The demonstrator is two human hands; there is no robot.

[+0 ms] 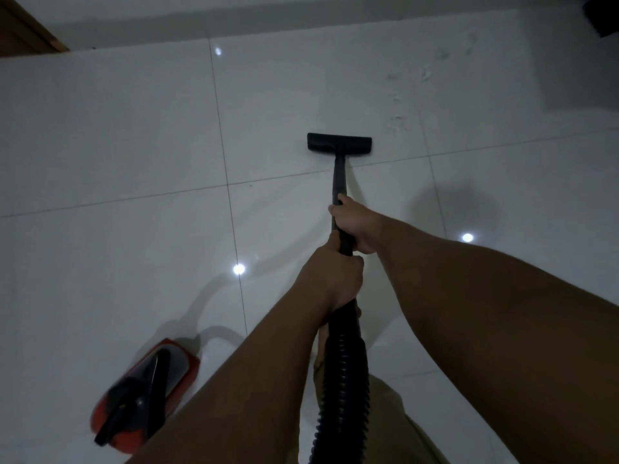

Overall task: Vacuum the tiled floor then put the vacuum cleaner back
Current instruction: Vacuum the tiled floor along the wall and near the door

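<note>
Overhead, a person works a canister vacuum across a glossy white tiled floor (134,128), both bare hands wrapped around the black wand (339,175). The right hand (353,226) grips farther down the tube, fingers curled over it from the right, and is the nearer of the 2 to the working end. The left hand (330,279) closes around the tube just behind it, at the point where the rigid wand meets the ribbed black hose (341,380). The 2 hands sit close together, almost touching.

Straight ahead of the hands, the flat black floor nozzle (339,143) rests on the tile just beyond a grout line. The wand's long axis runs nearly straight away from the person, while the nozzle's long side lies across it, so a push or pull would likely sweep a strip toward the far wall (301,18). Faint smudges mark the tile beyond and to the right of the nozzle, probably the next patch to cover.

Behind and to the left, near the person's left forearm, the red-and-black vacuum body (147,393) sits on the floor, blurred; its controls cannot be made out. The hose drops out of frame at the bottom edge, and its join to the canister is hidden. A wooden piece, maybe a door frame (30,31), is cut off at the far-left corner, and a dark object (603,15) at the far right is too clipped to identify. Dim light obscures any dust.
</note>
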